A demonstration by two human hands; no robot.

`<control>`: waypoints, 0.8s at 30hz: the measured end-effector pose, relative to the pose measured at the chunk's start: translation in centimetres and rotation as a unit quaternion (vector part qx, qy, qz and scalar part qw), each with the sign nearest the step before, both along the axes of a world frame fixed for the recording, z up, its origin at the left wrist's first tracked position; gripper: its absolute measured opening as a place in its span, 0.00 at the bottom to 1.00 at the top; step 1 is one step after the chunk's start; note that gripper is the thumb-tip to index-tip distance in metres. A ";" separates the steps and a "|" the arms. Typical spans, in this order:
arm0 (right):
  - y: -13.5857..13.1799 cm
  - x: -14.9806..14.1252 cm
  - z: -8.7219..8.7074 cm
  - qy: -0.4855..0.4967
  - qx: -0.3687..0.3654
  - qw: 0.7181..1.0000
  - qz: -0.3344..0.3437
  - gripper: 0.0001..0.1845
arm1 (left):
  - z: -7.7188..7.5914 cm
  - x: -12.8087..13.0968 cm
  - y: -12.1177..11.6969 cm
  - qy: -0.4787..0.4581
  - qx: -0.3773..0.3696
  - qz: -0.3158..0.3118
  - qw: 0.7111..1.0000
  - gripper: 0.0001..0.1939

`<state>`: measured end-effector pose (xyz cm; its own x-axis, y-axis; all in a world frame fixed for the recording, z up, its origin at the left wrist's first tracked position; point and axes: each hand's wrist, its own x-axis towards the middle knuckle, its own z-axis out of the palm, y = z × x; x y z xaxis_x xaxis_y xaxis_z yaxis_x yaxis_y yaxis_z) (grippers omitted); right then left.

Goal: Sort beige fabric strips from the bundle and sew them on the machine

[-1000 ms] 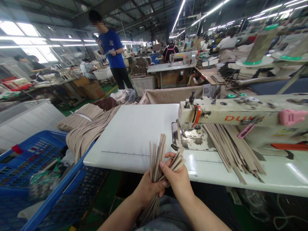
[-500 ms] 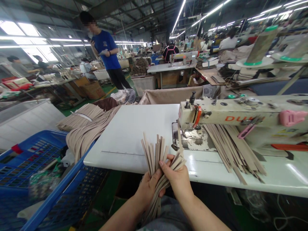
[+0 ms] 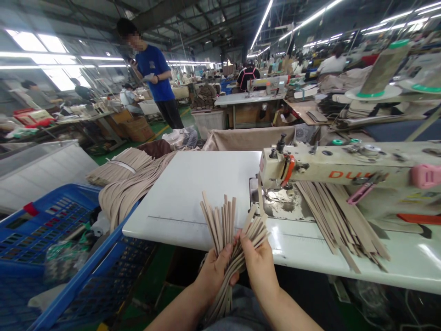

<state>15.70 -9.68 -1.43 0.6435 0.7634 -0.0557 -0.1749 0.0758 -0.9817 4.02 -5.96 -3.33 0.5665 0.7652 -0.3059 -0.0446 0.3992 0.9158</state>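
Shifted apart, the left hand [image 3: 214, 276] and right hand [image 3: 259, 271] clench beige strips [image 3: 223, 230] between their fingers [image 3: 248, 250].

This is a huge factory hall under a dark steel roof [image 3: 193, 23], with long strip lights [image 3: 303, 18] running its length. Daylight pours through big windows [image 3: 37, 43] along the far left side. The floor [image 3: 151, 156] is painted green, with a yellow line [image 3: 164, 128] across it. Sewing tables [image 3: 248, 99] stand in rows into the distance, and cardboard boxes [image 3: 138, 129] sit beneath a long workbench [image 3: 86, 120].
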 end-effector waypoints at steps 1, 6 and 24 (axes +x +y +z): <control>0.1 0.0 0.0 0.008 0.002 1.000 0.004 0.18 | -0.1 -0.1 0.0 -0.004 0.006 -0.009 1.000 0.29; 0.5 0.3 1.0 0.070 0.000 0.995 0.071 0.27 | -0.6 -0.5 0.0 0.007 0.022 -0.045 0.999 0.30; 0.4 0.3 0.7 0.015 -0.042 0.998 0.045 0.25 | 0.0 -0.1 0.0 -0.006 0.028 -0.033 0.999 0.29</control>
